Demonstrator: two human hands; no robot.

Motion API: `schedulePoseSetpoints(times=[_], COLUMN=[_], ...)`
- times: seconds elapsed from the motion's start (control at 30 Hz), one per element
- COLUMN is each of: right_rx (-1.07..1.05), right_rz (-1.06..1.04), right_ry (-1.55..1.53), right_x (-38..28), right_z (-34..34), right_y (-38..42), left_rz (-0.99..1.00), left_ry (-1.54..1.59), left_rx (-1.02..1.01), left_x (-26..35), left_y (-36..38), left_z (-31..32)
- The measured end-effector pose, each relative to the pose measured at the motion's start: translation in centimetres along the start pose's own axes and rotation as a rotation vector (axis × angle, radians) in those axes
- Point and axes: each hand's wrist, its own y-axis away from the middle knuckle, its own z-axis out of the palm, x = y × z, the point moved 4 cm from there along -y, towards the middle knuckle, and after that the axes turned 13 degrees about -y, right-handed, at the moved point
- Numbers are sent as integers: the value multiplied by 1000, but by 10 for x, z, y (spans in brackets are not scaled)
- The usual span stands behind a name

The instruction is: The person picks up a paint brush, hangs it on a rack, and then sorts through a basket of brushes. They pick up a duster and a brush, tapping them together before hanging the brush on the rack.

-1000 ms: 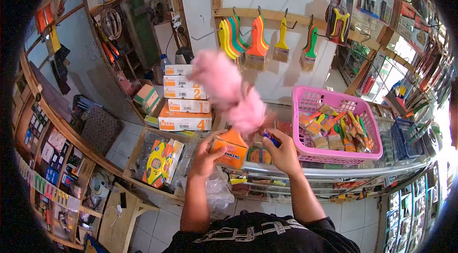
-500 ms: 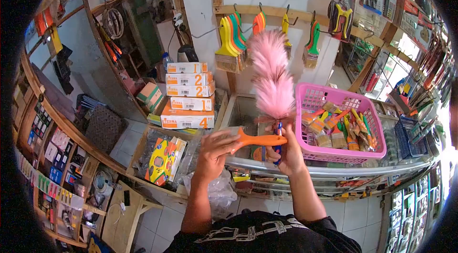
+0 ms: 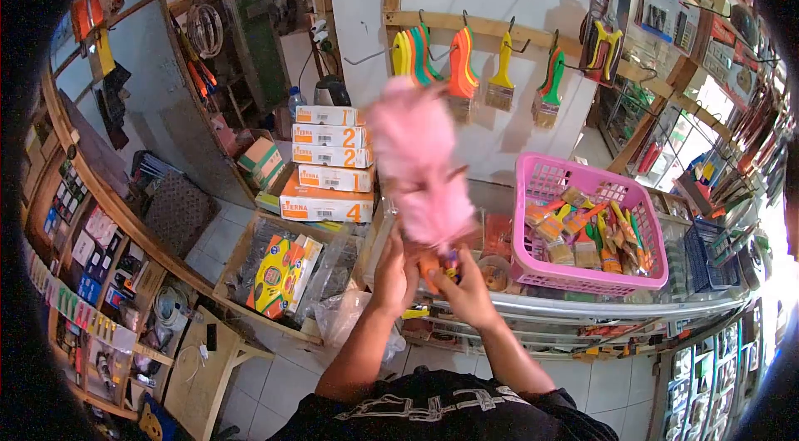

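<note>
Both hands meet at the counter edge: right hand (image 3: pixel 468 291) closed on pink duster (image 3: pixel 414 165) handle, plume upright above it; left hand (image 3: pixel 394 273) pinches the orange brush (image 3: pixel 429 265) alongside.

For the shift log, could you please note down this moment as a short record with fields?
Setting: hardware shop counter
Left hand: raised at the base of the pink duster, grip unclear
Right hand: closed on the pink duster by its handle; duster upright and blurred
Orange item: between the hands, partly hidden
Right of hands: pink basket of paintbrushes on the glass counter
Behind: numbered boxes stacked; paintbrushes hanging on wall hooks
</note>
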Motion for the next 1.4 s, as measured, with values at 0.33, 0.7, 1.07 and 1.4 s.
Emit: schedulePoseSetpoints(times=[0.33,0.7,1.07,1.4], right_rx=[-311,-127,-205,75], right_rz=[131,9,-44,99], right_ry=[308,465,490,368], right_x=[-9,-27,-33,-34], right_z=[-15,-23,-33,-30], right_y=[17,16,6,5], left_rz=[66,-78,158,-126], left_ry=[480,144,277,85], left_rx=[-231,45,-434,6], left_x=[35,33,58,19], left_y=[-32,-38,-26,-17], left_z=[-31,-44,10,-43])
